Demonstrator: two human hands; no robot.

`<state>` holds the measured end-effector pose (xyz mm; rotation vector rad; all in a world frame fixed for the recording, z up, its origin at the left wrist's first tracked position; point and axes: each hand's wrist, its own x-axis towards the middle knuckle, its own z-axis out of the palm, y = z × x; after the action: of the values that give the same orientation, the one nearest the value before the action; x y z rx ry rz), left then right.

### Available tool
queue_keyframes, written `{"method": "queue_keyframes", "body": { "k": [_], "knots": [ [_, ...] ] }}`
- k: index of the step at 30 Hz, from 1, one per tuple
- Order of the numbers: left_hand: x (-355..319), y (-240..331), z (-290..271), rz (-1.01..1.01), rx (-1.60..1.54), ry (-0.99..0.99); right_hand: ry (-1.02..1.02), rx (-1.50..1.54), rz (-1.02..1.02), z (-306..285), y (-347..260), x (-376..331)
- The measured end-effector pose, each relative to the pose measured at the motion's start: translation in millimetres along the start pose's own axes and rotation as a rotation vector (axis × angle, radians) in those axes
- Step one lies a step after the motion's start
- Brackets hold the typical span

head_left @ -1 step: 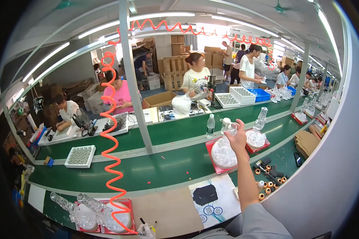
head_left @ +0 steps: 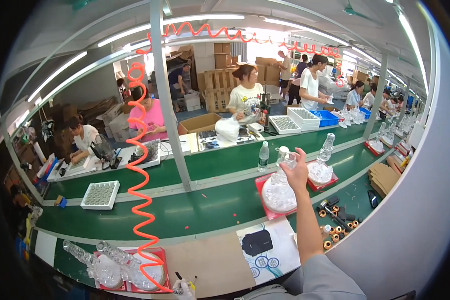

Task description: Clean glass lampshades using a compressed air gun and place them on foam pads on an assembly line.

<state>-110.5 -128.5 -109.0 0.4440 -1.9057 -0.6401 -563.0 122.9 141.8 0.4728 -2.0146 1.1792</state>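
Note:
My bare right hand (head_left: 297, 172) reaches out over the conveyor, thumb and fingers curled around the upper part of a clear stem (head_left: 286, 159). That stem rises from a round, clear-wrapped base (head_left: 279, 194) in a red tray (head_left: 260, 186). At the bottom edge, my left hand (head_left: 186, 290) wears a white glove and is closed at the end of an orange coiled air hose (head_left: 144, 220). A black tip and a yellow piece show by its fingers; the tool itself is mostly hidden. Beside it, two clear stemmed pieces (head_left: 117, 252) lie tilted on red trays.
A clear bottle (head_left: 263, 157) and another stemmed piece (head_left: 320, 172) stand near my right hand. Copper-coloured fittings (head_left: 337, 231), a phone (head_left: 373, 198) and cardboard (head_left: 385, 179) lie right. A grey post (head_left: 171, 110) rises ahead. Several people work across the green belt (head_left: 210, 205).
My right hand and the clear piece with its red tray have shifted very slightly to the left. My left hand stays at the hose end.

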Motion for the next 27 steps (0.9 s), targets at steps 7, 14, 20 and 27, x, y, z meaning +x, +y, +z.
{"method": "queue_keyframes", "body": {
  "k": [7, 14, 20, 27],
  "knots": [
    [34, 52, -10, -0.863, -0.42, -0.081, -0.149, 0.162, 0.035, 17, -64, -87],
    [15, 27, 4, -0.658, -0.427, 0.007, -0.463, 0.204, -0.141, 50, -149, -185],
    [26, 47, -10, -0.858, -0.651, 0.119, -0.595, 0.536, 0.046, 43, -105, -190],
    [22, 33, -21, -0.8, -0.691, 0.131, -0.988, 0.124, 0.268, -3, -4, -296]
  ]
}}
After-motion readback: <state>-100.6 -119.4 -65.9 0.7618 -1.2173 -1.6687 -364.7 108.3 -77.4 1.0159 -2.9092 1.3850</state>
